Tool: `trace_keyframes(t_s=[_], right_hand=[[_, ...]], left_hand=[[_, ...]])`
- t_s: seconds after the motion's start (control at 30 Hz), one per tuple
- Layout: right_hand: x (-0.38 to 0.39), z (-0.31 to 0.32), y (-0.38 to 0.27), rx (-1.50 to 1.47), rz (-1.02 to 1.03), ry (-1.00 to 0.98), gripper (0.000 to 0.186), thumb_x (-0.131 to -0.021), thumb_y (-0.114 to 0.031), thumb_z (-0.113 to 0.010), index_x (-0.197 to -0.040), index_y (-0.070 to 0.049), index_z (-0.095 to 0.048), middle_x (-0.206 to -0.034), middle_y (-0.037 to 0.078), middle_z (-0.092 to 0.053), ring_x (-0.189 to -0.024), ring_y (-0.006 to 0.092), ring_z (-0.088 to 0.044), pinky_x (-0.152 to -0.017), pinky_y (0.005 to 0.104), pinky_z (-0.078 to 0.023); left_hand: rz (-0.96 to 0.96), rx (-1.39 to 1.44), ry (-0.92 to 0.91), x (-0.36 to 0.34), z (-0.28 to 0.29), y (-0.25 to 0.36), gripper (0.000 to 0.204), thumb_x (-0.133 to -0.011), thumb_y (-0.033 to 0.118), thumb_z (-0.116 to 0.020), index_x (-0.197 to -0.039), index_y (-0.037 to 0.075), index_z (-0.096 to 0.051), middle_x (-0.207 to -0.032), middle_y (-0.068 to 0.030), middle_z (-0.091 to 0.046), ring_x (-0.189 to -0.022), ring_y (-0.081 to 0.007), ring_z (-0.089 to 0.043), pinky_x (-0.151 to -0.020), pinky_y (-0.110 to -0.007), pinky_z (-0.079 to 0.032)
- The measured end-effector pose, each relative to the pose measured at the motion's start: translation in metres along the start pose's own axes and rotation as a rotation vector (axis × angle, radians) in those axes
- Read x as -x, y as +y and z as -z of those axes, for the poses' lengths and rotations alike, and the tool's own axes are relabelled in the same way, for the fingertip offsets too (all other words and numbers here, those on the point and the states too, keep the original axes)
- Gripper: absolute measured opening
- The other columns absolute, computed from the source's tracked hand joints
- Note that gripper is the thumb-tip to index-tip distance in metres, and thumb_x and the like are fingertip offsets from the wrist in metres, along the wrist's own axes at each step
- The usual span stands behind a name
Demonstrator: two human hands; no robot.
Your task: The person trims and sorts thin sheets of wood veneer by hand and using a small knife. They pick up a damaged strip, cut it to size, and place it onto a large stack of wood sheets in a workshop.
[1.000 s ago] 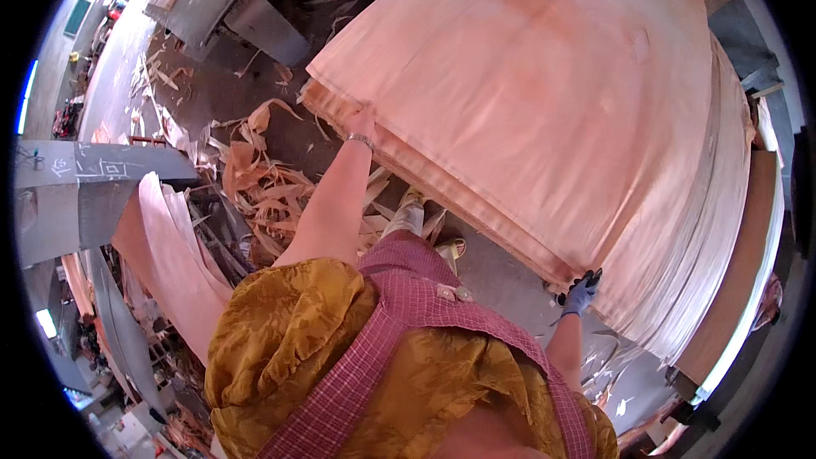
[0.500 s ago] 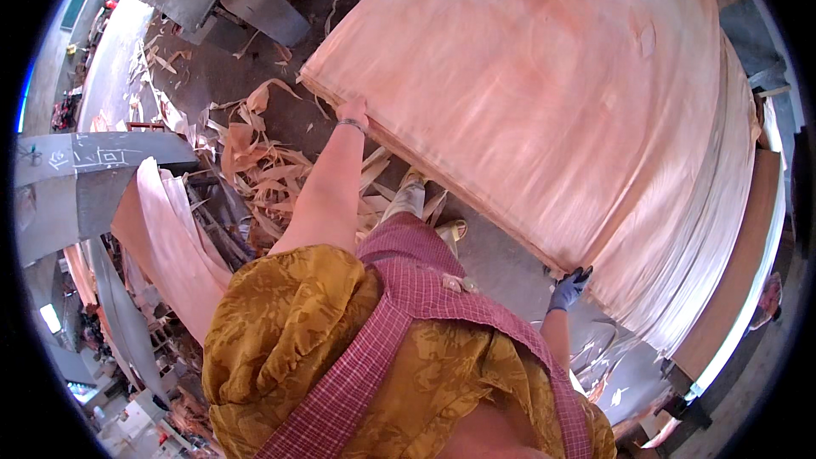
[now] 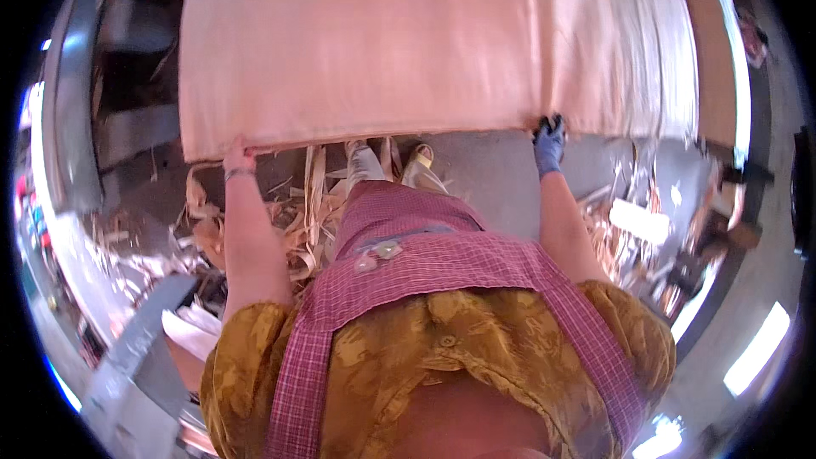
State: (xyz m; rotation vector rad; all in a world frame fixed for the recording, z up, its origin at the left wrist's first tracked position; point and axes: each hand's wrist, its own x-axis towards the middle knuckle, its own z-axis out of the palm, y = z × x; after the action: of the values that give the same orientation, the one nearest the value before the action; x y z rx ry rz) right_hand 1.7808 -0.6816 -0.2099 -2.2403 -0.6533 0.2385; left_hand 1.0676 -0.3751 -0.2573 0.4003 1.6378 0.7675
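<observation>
Wood sheet (image 3: 408,51) has swung squarer in view; fingers of left hand (image 3: 239,158) and gloved right hand (image 3: 549,144) hold its near edge

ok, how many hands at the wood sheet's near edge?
2: the bare left hand near the left corner of the wood sheet, and the gloved right hand farther right along that edge. No third hand shows there.

The sheets (image 3: 374,51) lay in front, a board (image 3: 714,59) along their right side. The left hand (image 3: 239,155) was at the near edge's left end, the right hand (image 3: 549,144) farther right. Between them, shoes (image 3: 422,155) stood on the floor (image 3: 500,191), with scraps (image 3: 313,217) to both sides.
</observation>
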Motion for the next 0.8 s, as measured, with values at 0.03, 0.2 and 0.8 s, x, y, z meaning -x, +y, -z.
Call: trace_keyframes(t_s=[0.03, 0.2, 0.8], right_hand=[[0.001, -0.005, -0.015, -0.300, -0.422, -0.148, 0.055, -0.094, -0.024, -0.062, -0.140, -0.009, -0.037, -0.126, 0.007, -0.052, -0.091, 0.0143, -0.054, -0.066, 0.0265, -0.050], [0.004, -0.010, -0.006, -0.255, -0.419, -0.095, 0.058, -0.094, -0.024, -0.061, -0.144, -0.010, -0.034, -0.127, 0.008, -0.054, -0.091, 0.0145, -0.055, -0.067, 0.0269, -0.050], [0.068, 0.068, -0.010, 0.232, -0.278, 0.040, 0.035, -0.087, -0.034, -0.069, -0.089, 0.001, -0.064, -0.072, 0.014, -0.062, -0.063, 0.0209, -0.052, -0.062, 0.0393, -0.045]], left_hand=[[0.052, 0.000, 0.092, 0.002, 0.008, 0.008, 0.011, -0.089, 0.022, -0.062, -0.094, 0.012, -0.059, -0.080, -0.0012, -0.058, -0.065, -0.0131, -0.054, -0.047, -0.027, -0.040], [0.198, -0.029, 0.253, 0.002, -0.005, 0.018, 0.025, -0.084, 0.042, -0.068, -0.087, 0.020, -0.059, -0.072, 0.0060, -0.057, -0.059, -0.0093, -0.052, -0.041, -0.021, -0.033], [-1.199, -1.204, 0.135, 0.172, -0.187, 0.004, 0.050, -0.085, 0.024, -0.059, -0.127, 0.001, -0.050, -0.133, -0.0194, -0.049, -0.126, -0.0341, -0.043, -0.109, -0.049, -0.028]])
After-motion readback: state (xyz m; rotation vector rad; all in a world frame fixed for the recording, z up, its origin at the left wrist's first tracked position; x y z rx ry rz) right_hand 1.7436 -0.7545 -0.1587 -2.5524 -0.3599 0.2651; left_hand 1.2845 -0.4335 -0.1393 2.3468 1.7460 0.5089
